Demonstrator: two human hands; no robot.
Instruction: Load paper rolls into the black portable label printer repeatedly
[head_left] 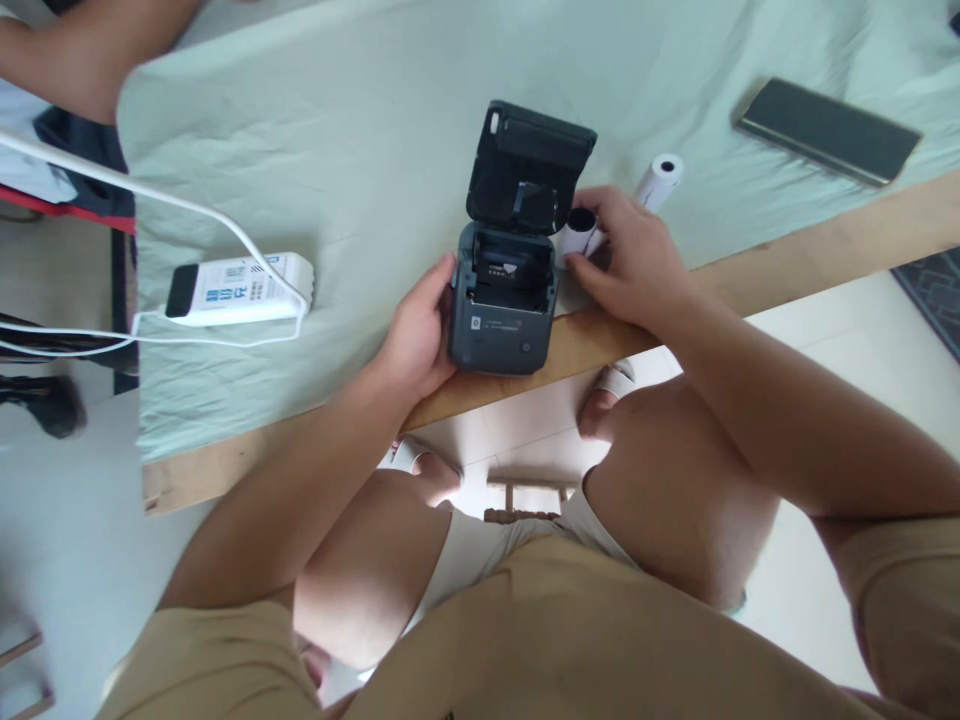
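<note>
A dark small printer [501,340] stands near the table's front edge with its lid [525,165] raised and its inner compartment showing. My left hand [421,325] is wrapped against the printer's left side, thumb along its upper corner. Just right of the printer, my right hand [626,255] has its fingers closed around a small white paper roll [577,235] with a dark core. Another white paper roll [661,180] lies behind my right hand, its end facing up.
A white power strip [240,290] with white cables lies on the left of the green cloth [360,130]. A dark phone [831,132] rests at the back right. Another person's arm [90,60] is at the top left.
</note>
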